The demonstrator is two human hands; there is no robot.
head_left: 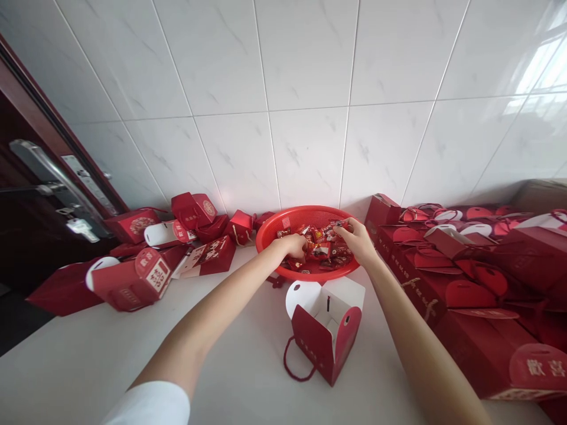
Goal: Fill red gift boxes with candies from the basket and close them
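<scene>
A red plastic basket (pixel 305 275) with a perforated wall stands against the tiled wall, holding many small wrapped candies (pixel 319 251). Both of my hands reach into it. My left hand (pixel 293 245) is closed, its fingers curled down among the candies; what they grip is hidden. At the basket's right side, my right hand (pixel 357 237) pinches a red wrapped candy (pixel 339 224) between thumb and fingers. In front of the basket, between my forearms, an open red gift box (pixel 316 339) with a white inside stands upright, its flaps spread and a red cord handle hanging at its left.
Several red gift boxes (pixel 133 280) lie loosely at the left, near a dark door with a metal handle (pixel 57 177) and hanging keys. Many more red boxes (pixel 482 348) crowd the right side of the white table (pixel 230 366). A tiled wall (pixel 305 147) rises behind.
</scene>
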